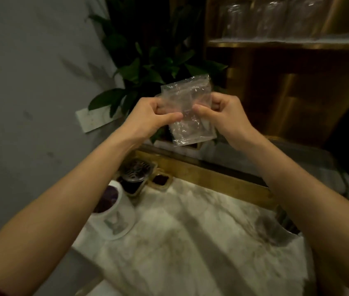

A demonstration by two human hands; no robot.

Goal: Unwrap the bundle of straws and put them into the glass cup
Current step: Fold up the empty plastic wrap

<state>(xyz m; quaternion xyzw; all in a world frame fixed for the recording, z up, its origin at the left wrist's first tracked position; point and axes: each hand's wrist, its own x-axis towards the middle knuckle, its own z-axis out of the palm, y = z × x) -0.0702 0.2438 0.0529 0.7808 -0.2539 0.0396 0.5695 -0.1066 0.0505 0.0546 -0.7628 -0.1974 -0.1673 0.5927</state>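
A clear plastic wrapper [187,116] is held up in the air above the far edge of the marble counter [190,242]. My left hand [150,118] pinches its left side and my right hand [222,116] pinches its right side, thumbs nearly touching in the middle. The wrapper looks crumpled and see-through; I cannot make out straws inside it. A glass cup [274,229] stands on the counter at the right, partly hidden behind my right forearm.
A white container [113,214] with a dark purple inside sits at the counter's left. Behind it are a dark round grate [136,174] and a gold rail [212,176]. A leafy plant [148,67] stands behind the wrapper. Glasses [276,18] line a shelf upper right.
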